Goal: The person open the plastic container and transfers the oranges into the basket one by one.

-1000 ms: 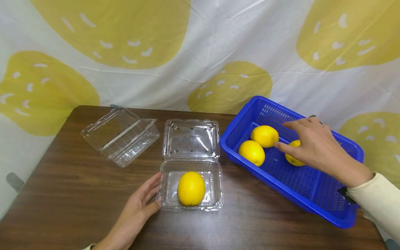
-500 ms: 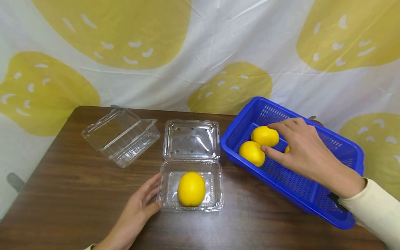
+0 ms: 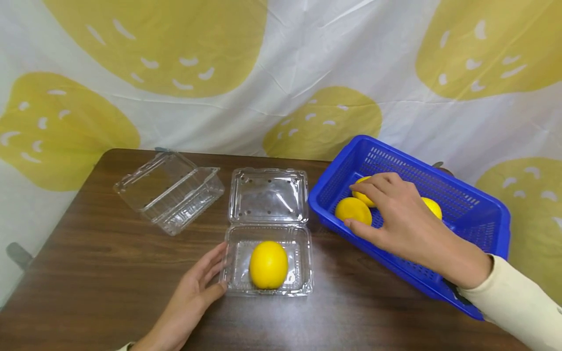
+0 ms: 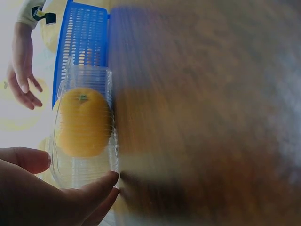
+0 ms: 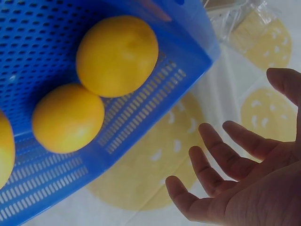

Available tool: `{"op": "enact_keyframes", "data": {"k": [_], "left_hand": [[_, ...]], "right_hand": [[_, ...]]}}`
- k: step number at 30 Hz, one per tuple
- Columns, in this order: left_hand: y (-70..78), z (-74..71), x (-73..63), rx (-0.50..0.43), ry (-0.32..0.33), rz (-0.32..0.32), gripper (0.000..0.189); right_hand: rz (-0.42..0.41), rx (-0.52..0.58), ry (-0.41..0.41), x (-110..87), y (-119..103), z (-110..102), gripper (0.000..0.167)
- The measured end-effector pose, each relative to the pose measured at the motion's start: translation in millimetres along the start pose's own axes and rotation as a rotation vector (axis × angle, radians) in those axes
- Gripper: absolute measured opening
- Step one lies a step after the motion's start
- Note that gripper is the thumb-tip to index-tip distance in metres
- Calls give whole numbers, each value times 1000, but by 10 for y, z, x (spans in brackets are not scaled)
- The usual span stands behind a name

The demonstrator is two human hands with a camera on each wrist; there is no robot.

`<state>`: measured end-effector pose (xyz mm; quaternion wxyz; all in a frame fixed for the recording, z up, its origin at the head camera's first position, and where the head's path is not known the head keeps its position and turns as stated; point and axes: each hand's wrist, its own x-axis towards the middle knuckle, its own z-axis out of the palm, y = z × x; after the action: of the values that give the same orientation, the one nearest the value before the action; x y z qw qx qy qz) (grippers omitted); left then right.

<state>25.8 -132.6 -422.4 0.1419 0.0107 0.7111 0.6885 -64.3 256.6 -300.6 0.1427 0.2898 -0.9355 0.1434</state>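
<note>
A clear plastic clamshell container (image 3: 237, 277) lies with its lid folded back, and one orange (image 3: 269, 265) sits in its base. My left hand (image 3: 189, 297) holds the container's left side, thumb near the front corner and fingers along the edge. The left wrist view shows fingertips at the container's rim, with the orange showing through the wall. Over the blue basket (image 3: 439, 287) my right hand (image 3: 399, 219) hovers with fingers spread and bent. Below it lie a front orange (image 3: 353, 212) and a partly covered rear orange (image 3: 364, 191). Another orange (image 3: 432, 207) shows behind the hand.
Another clear clamshell container (image 3: 173, 195) stands opened on the left of the brown wooden table (image 3: 88, 287). A white cloth with yellow shapes (image 3: 197, 122) hangs behind the table. The basket has raised walls and sits at the right.
My right hand has moved left and toward the front inside the basket, reaching the two left oranges and uncovering the right one. The left hand and the containers stay put.
</note>
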Motion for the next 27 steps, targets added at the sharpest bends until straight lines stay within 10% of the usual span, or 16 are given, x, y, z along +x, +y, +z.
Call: {"op": "enact_keyframes", "data": {"k": [27], "left_hand": [[22,-8,-2,0,-5,-20,81]], "right_hand": [[-176,-8,-100,64,-499,346,60]]}}
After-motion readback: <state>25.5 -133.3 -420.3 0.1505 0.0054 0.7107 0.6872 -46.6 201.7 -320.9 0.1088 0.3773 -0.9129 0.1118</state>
